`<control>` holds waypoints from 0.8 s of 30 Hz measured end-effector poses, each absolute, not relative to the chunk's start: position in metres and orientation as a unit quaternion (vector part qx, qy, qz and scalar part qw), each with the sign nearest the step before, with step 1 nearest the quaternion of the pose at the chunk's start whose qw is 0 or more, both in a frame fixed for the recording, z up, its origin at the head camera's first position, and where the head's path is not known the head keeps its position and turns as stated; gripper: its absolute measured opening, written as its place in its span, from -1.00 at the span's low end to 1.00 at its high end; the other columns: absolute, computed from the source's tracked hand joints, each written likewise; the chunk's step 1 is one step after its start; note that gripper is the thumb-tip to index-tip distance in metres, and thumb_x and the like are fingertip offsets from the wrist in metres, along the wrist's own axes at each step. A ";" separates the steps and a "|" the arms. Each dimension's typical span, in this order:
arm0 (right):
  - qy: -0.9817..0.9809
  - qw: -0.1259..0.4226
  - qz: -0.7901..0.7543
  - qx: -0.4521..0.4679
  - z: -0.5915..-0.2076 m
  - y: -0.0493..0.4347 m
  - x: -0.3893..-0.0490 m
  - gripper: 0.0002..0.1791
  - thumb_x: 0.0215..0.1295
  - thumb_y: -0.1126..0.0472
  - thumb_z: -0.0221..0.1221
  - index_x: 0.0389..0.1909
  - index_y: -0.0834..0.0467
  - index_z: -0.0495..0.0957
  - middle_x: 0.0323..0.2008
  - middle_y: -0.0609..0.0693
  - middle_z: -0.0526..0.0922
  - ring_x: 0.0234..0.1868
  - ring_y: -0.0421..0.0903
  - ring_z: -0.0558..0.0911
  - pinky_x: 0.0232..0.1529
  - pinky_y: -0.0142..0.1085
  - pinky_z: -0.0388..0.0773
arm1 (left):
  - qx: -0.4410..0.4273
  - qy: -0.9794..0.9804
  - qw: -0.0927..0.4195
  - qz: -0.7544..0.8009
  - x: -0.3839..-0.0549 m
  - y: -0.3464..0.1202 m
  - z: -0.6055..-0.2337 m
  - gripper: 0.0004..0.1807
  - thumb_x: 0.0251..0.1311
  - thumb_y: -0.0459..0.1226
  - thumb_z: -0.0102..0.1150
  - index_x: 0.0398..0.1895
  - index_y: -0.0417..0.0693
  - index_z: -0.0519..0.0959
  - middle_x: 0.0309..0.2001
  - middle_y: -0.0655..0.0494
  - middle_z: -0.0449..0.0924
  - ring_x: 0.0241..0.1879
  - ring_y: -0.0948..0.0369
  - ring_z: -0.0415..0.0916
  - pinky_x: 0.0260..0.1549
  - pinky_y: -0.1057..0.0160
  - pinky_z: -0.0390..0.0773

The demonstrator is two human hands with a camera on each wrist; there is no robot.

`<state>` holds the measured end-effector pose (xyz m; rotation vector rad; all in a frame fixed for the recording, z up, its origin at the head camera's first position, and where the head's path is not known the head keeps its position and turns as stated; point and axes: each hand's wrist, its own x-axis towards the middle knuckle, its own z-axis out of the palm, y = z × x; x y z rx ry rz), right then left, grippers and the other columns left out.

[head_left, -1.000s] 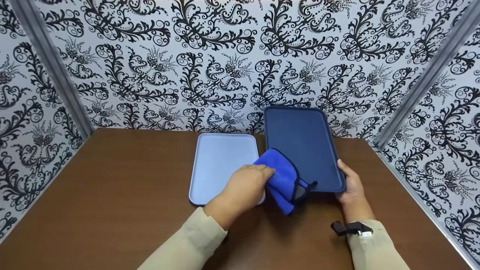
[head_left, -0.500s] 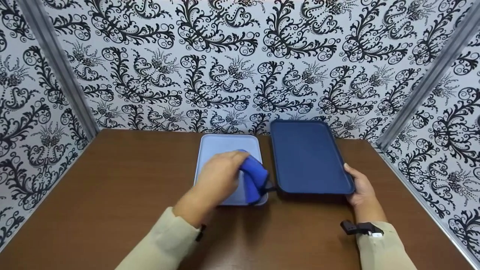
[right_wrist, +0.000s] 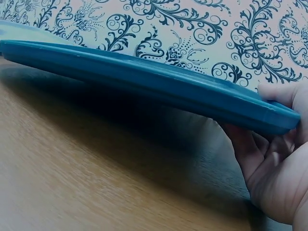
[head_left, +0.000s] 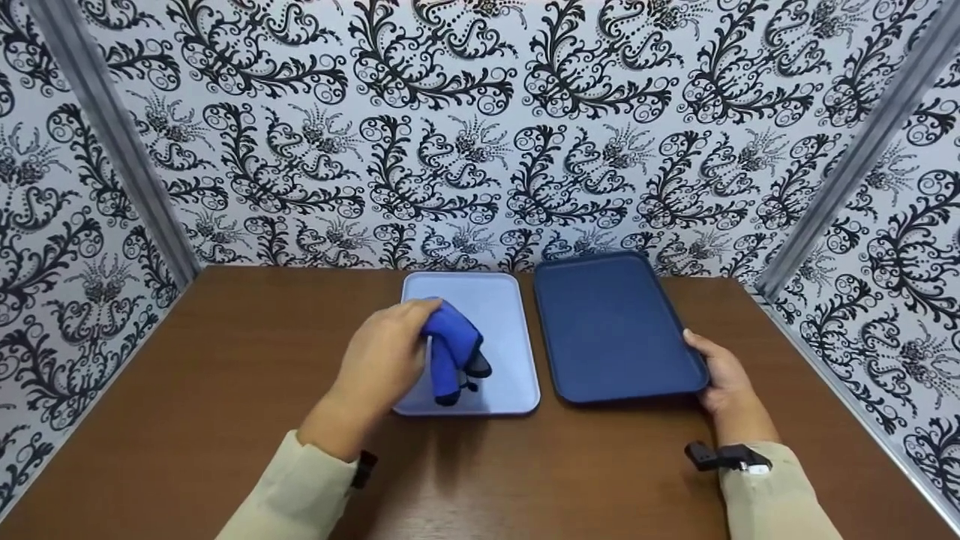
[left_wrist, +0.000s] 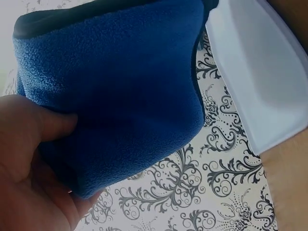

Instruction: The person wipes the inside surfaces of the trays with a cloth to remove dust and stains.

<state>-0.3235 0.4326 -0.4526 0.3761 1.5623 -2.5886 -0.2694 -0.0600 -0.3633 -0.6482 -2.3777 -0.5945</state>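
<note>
A folded blue cloth (head_left: pixel 454 341) with dark edging hangs from my left hand (head_left: pixel 382 352), over the light blue tray (head_left: pixel 499 360). Thumb and fingers pinch the cloth (left_wrist: pixel 125 96) in the left wrist view. My right hand (head_left: pixel 726 379) grips the near right corner of the dark blue tray (head_left: pixel 615 330), thumb on the rim and fingers underneath. In the right wrist view that tray (right_wrist: pixel 144 79) is tilted, its right side raised off the table with a shadow below. The light tray lies flat to its left.
The brown wooden table (head_left: pixel 247 360) extends around both trays. A patterned black-and-white wall (head_left: pixel 435 150) stands behind them, with side panels joined by grey metal posts (head_left: pixel 124 150).
My left hand has carried the cloth leftward from the dark tray's edge to above the light tray. The dark tray has been lowered toward the table, still in my right hand.
</note>
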 end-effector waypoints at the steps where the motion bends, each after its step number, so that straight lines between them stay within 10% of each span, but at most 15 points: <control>1: 0.514 0.045 -0.848 0.124 -0.453 0.432 -0.324 -0.65 0.63 0.15 -0.05 -0.30 0.09 0.67 -0.37 -0.04 0.77 -0.35 -0.14 0.78 -0.25 -0.32 0.76 | -0.240 -0.896 0.298 -0.224 -0.269 -0.062 -0.364 -0.61 0.25 -0.48 0.16 0.14 -0.18 0.68 0.00 -0.08 0.78 -0.01 -0.09 0.75 0.08 -0.08 0.69; 16: 0.645 -0.008 -0.742 0.181 -0.453 0.440 -0.322 -0.73 0.49 0.12 0.22 -0.44 -0.15 0.75 -0.40 -0.31 0.73 -0.34 -0.32 0.70 -0.23 -0.43 0.70 | -0.189 -0.907 0.291 -0.238 -0.271 -0.083 -0.361 -0.62 0.32 -0.45 0.14 0.19 -0.23 0.66 0.11 -0.13 0.74 0.11 -0.11 0.69 0.21 -0.10 0.62; 24: 0.799 -0.066 -0.572 0.176 -0.459 0.439 -0.323 -0.62 0.48 0.09 0.23 0.22 0.14 0.67 -0.12 -0.30 0.66 -0.24 -0.42 0.56 -0.19 -0.50 0.59 | -0.173 -0.913 0.285 -0.235 -0.272 -0.090 -0.360 -0.61 0.31 -0.43 0.18 0.20 -0.22 0.65 0.15 -0.12 0.72 0.12 -0.13 0.68 0.23 -0.10 0.61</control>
